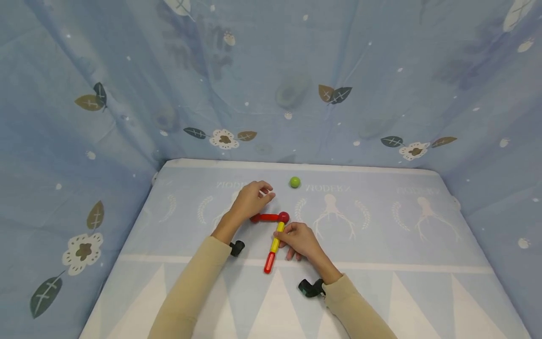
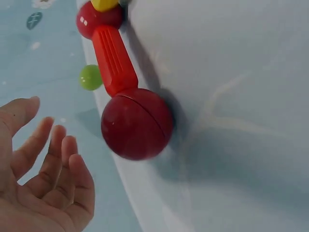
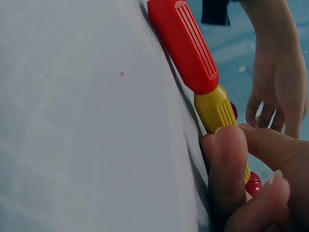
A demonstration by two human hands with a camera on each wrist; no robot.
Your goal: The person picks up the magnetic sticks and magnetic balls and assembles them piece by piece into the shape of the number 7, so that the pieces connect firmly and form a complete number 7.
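My right hand [image 1: 301, 240] pinches a yellow ribbed toy rod [image 1: 276, 242] between thumb and fingers. A red ribbed rod [image 3: 186, 48] continues from the yellow rod's near end, in line with it. At its far end the yellow rod meets a dark red ball [image 1: 283, 217]. From that ball another red rod [image 1: 268, 217] runs left to a second dark red ball [image 2: 137, 123], partly covered by my left wrist in the head view. My left hand [image 1: 250, 200] hovers just beyond this second ball, fingers loosely bent and holding nothing.
A green ball [image 1: 295, 182] lies farther back, near the table's far edge. The table [image 1: 360, 301] has a pale blue and white patterned cover. Blue patterned cloth [image 1: 271, 94] hangs behind and at both sides. Each wrist carries a black camera [image 1: 311, 287].
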